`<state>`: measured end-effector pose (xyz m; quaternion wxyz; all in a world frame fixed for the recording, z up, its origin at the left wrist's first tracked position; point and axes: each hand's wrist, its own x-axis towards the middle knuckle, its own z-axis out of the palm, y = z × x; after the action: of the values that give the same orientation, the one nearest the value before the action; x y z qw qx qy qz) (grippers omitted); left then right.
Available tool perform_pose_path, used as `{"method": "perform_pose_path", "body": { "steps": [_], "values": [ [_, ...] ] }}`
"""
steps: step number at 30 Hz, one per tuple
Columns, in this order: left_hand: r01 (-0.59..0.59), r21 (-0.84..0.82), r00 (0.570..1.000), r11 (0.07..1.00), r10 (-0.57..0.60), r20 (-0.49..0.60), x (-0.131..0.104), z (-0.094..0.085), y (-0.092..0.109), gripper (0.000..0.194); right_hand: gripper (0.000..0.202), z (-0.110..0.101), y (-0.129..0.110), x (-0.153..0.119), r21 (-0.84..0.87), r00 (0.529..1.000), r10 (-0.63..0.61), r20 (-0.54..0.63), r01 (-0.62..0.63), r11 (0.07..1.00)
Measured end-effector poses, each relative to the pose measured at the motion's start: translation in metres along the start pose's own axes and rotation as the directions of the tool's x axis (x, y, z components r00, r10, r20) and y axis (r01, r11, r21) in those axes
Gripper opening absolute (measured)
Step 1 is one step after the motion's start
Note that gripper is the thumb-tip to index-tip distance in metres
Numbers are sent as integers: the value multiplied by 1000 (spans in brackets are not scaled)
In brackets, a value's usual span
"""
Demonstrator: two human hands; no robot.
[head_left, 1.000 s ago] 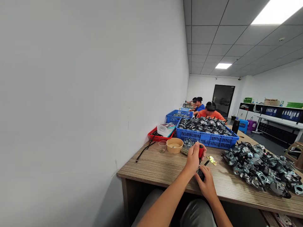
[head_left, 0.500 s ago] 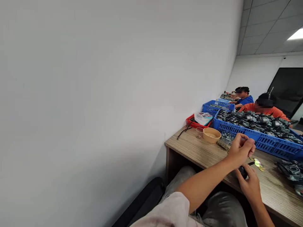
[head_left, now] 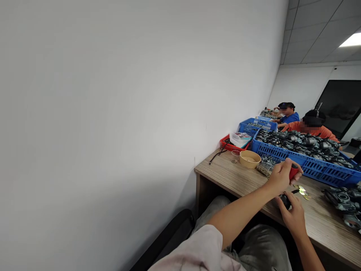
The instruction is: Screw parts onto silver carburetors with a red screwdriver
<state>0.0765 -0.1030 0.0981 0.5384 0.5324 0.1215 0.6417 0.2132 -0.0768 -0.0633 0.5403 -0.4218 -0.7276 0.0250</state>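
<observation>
My left hand [head_left: 282, 174], raised over the table's near edge, is closed around a screwdriver [head_left: 293, 171] with a red and black handle. Its shaft is hidden from view. Just below, my right hand [head_left: 295, 214] grips a dark fishing reel body [head_left: 285, 201], thumb on one side and fingers on the other. My fingers cover much of the reel. Past my right hand, shiny gold-coloured discs [head_left: 302, 191] lie on the wooden table [head_left: 225, 171].
A blue basket [head_left: 307, 165] heaped with reels stands behind my hands. More reels [head_left: 344, 199] lie at the right. Along the left stand a tan bowl [head_left: 249, 160], a red tray [head_left: 225, 143] and a bag of small brass-coloured parts [head_left: 263, 171]. Co-workers sit beyond the baskets.
My left hand has turned, so the red handle now shows in its grasp. The right hand keeps its hold on the reel. The view has shifted slightly.
</observation>
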Motion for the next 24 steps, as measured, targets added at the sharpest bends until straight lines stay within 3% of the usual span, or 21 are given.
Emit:
{"method": "perform_pose_path", "body": {
  "steps": [14,19,24],
  "values": [
    [2,-13,1000,1000,-2,-21,-4,-1,0,69,57,0,-8,1,5,1000,-5,-3,5,1000],
    [31,9,999,999,-31,21,-3,-3,1,73,57,0,-9,1,18,1000,-2,-9,3,1000],
    [22,-11,1000,1000,-22,12,-2,-2,2,66,58,0,-8,-1,17,1000,-7,-12,7,1000]
  ]
}}
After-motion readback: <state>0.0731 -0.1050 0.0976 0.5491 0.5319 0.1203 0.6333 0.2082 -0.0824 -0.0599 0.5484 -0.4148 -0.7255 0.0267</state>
